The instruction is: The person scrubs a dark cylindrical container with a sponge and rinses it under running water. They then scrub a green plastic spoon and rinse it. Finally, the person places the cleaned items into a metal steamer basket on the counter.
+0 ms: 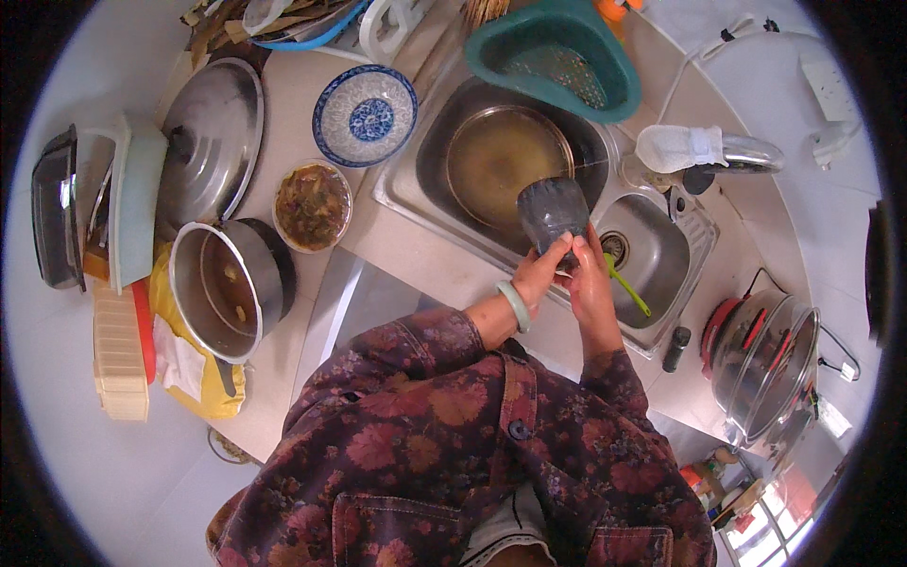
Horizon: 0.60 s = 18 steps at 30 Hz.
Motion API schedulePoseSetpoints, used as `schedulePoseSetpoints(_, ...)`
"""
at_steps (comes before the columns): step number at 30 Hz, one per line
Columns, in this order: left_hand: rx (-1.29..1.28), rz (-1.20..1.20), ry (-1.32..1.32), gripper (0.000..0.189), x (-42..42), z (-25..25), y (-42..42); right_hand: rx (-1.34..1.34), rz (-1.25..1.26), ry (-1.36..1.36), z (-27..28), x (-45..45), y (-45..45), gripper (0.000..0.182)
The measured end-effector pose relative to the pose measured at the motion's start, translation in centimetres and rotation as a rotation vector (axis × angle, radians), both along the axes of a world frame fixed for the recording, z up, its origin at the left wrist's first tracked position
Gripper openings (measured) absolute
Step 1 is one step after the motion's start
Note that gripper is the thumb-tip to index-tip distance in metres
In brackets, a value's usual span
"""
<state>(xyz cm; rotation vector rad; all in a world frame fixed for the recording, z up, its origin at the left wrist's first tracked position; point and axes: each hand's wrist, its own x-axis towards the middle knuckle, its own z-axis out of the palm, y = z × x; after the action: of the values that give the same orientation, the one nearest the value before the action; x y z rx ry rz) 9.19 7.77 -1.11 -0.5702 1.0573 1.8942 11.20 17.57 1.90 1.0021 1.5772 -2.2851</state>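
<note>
Both my hands hold a dark, wet-looking object with a broad flared end (554, 209), perhaps a scoop or ladle head, over the near right edge of the large sink basin. My left hand (542, 280), with a pale green bangle at its wrist, grips it from the left. My right hand (589, 283) closes on it from the right, the thumbs nearly touching. Beyond it, a round metal pan (506, 159) of cloudy brownish water sits in the large basin. A bright green handle (629, 287) lies in the small basin (655, 269), just right of my right hand.
A teal plastic basin (620, 78) rests across the sink's far edge. The faucet (751, 154) has a cloth over its spout. Left stand a patterned plate (372, 117), a bowl of food (312, 205), a metal pot (216, 290) and a large lid (212, 142). An appliance (762, 361) stands right.
</note>
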Motion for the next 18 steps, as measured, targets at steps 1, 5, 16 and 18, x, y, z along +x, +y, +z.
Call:
schedulePoseSetpoints(1,0.016,-0.022,0.002,0.052,0.1,-0.1,0.0,-0.017,-0.025,0.024,-0.1,0.2,0.0,0.065)
schedulePoseSetpoints(5,0.046,-0.141,-0.026,0.055,0.2,0.3,-0.6,-0.030,-0.058,0.055,-0.6,1.0,0.3,0.065)
schedulePoseSetpoints(16,0.122,-0.045,-0.216,0.056,-2.5,-1.1,-2.6,-0.036,-0.043,-0.053,0.3,2.4,0.5,0.062)
schedulePoseSetpoints(18,0.217,-0.038,-0.238,0.056,-2.3,-1.3,-2.6,0.069,0.005,-0.052,0.7,2.6,0.3,0.063)
